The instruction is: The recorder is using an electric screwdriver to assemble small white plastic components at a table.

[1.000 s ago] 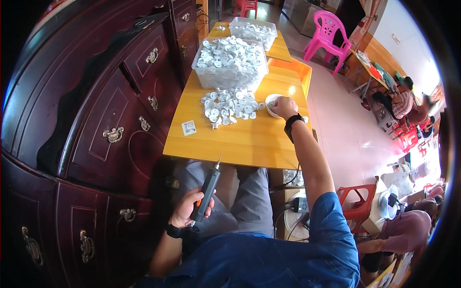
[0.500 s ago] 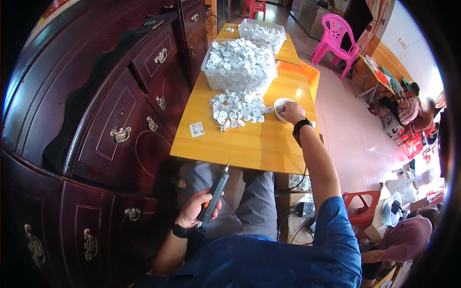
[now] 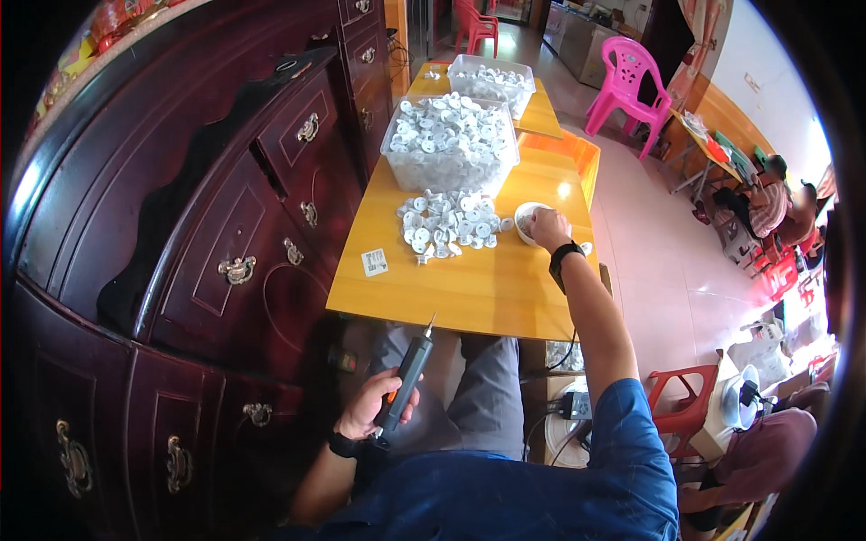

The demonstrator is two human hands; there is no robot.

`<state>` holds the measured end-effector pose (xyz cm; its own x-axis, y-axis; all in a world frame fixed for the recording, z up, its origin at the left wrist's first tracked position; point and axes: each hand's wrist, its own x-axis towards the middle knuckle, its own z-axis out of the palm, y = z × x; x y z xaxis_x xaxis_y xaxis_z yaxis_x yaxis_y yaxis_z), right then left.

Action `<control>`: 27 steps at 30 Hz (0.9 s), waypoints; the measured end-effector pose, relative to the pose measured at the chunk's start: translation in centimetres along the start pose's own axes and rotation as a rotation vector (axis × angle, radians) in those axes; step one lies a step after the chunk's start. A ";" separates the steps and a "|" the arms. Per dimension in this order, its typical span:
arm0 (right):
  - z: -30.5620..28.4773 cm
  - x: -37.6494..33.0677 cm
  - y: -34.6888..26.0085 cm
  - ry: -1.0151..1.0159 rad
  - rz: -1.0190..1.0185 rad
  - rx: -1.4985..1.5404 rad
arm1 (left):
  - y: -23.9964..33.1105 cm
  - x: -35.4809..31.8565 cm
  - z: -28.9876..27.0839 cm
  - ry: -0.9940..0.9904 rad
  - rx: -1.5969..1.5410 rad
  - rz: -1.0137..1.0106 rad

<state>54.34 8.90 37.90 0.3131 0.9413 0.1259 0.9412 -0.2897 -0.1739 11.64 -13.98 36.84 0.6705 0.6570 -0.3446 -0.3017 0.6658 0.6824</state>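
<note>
- A dark red wooden cabinet (image 3: 180, 234) with brass drawer pulls fills the whole left half of the frame, curving with the lens
- A yellow table (image 3: 469, 288) runs up the centre of the frame, its near edge just above the person's knees; a second yellow table (image 3: 541, 117) continues behind it toward the top
- A clear plastic bin (image 3: 451, 144) heaped with small white round parts sits at upper centre on the table, and a second clear bin (image 3: 492, 81) of the same parts stands just behind it
- A pink plastic chair (image 3: 627, 86) stands on the pale floor at upper right; a red stool (image 3: 681, 397) sits at lower right beside the person's arm
- A loose pile of white parts (image 3: 448, 224) lies spread on the table just below the front bin
- A small white bowl (image 3: 528, 221) sits just right of the pile, right of centre in the frame
- The right hand (image 3: 548, 228) is stretched out over the table, resting on the bowl's rim with fingers curled into it; I cannot tell whether it holds anything
- The left hand (image 3: 368, 406) is low in the frame over the lap, fingers wrapped around an electric screwdriver (image 3: 408, 374), dark-bodied, its thin tip pointing up toward the table's near edge
- A small white tag (image 3: 374, 262) lies flat on the table, left of the pile
</note>
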 end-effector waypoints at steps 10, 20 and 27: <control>-0.8 -1.1 0.2 0.125 -0.061 0.179 | -0.6 -0.1 -0.1 -0.039 -0.029 -0.007; 0.2 -1.7 -0.4 0.187 -0.113 0.229 | 0.6 -0.5 -0.3 -0.027 0.042 -0.008; -2.0 -3.7 -2.1 0.230 -0.131 0.508 | 0.5 -1.6 -0.1 -0.031 -0.005 0.012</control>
<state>51.50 5.67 39.76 0.2714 0.8853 0.3777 0.8123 -0.0002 -0.5832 10.33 -14.65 37.63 0.6873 0.6538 -0.3165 -0.3128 0.6597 0.6834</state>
